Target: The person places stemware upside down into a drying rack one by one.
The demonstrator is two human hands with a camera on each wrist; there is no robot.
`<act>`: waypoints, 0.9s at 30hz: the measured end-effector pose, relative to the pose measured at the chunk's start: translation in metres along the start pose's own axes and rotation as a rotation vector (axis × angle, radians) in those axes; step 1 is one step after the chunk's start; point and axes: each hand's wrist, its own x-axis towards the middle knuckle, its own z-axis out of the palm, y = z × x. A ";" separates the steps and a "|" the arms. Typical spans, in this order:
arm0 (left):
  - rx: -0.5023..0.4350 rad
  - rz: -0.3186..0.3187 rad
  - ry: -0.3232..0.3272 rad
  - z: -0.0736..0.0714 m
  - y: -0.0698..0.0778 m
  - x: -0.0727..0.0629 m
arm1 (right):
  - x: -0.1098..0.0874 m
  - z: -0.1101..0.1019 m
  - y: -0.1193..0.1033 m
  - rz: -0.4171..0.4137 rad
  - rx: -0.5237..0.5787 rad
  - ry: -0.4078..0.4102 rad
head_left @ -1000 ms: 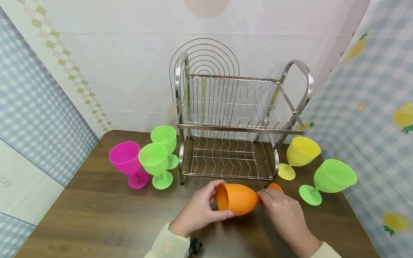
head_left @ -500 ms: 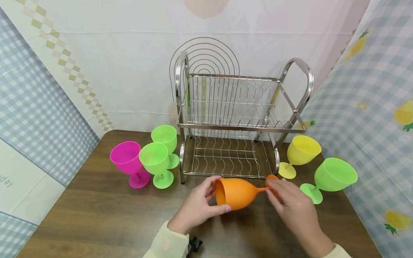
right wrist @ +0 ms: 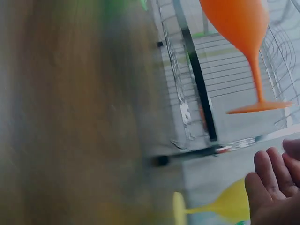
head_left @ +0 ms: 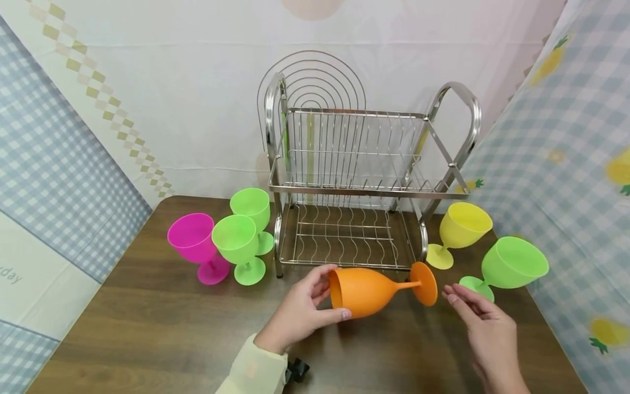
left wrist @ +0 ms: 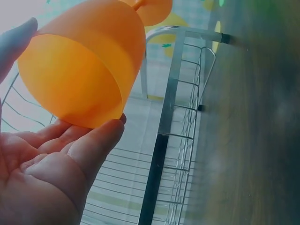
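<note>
An orange plastic goblet [head_left: 366, 293] lies sideways in the air over the table, its mouth to the left and its round foot to the right. My left hand [head_left: 305, 314] grips the bowl near the rim, thumb on one side and fingers on the other; the left wrist view looks into the hollow bowl [left wrist: 70, 79]. To the right of the foot, my right hand [head_left: 484, 328] is apart from the goblet with its fingers loosely bent and nothing in them. The right wrist view shows a gap between those fingers [right wrist: 269, 176] and the goblet's foot [right wrist: 260, 107].
A two-tier metal dish rack [head_left: 369, 191] stands behind the goblet. On its left are a magenta goblet [head_left: 194, 241] and two green ones [head_left: 236, 241]. A yellow goblet [head_left: 462, 227] and another green goblet [head_left: 514, 265] stand to its right, the latter close behind my right hand.
My right hand has let go of the orange goblet's stem and foot and moved right. The left hand keeps its grip, and the goblet has risen slightly in the head view.
</note>
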 end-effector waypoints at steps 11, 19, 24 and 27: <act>-0.130 0.006 -0.029 -0.005 0.002 0.000 | -0.017 0.018 0.041 0.346 0.761 -0.546; -0.145 0.021 -0.046 -0.004 0.004 -0.001 | -0.026 0.048 0.037 0.409 1.066 -0.716; -0.144 0.038 -0.054 -0.002 0.004 0.001 | -0.030 0.066 0.032 0.377 1.295 -0.859; -0.159 0.037 -0.062 -0.001 0.004 0.001 | -0.034 0.074 0.026 0.338 1.262 -0.863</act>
